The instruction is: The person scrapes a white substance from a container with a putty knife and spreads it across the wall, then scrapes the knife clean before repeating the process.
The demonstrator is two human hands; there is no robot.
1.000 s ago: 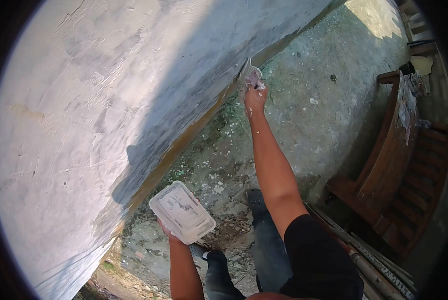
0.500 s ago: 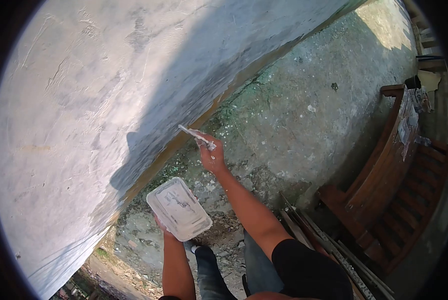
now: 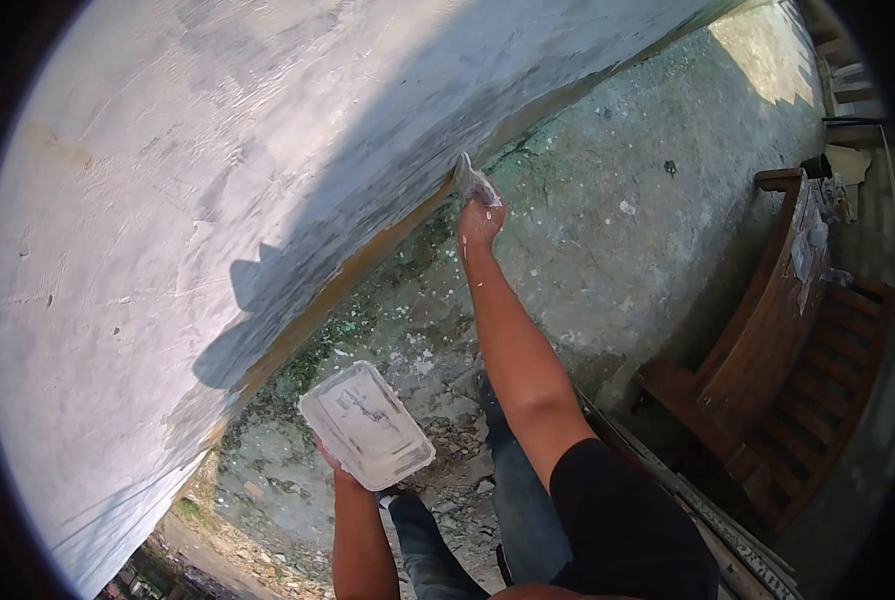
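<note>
My right hand point(image 3: 481, 222), spotted with white, grips a putty knife point(image 3: 476, 182) whose blade is coated in white paste. The blade is held up against the foot of the whitish plastered wall point(image 3: 168, 200), close to the tan strip along its bottom. Lower down, my left hand point(image 3: 332, 459) supports a shallow rectangular plastic tray point(image 3: 400, 408) from its left side, and most of the fingers are hidden beneath it. White paste is smeared over the tray's inside, with darker streaks in the middle.
A brown wooden bench point(image 3: 758, 330) stands on the right, with papers point(image 3: 808, 245) on it. Long boards point(image 3: 708, 520) lie by my right side. The concrete floor point(image 3: 608, 230) is speckled with white, and rubble point(image 3: 458, 480) surrounds my feet. Shadows fall across the wall.
My right hand has reached up and to the right along the wall's base, turning the putty knife more upright. The tray has shifted slightly right and down, still held in my left hand.
</note>
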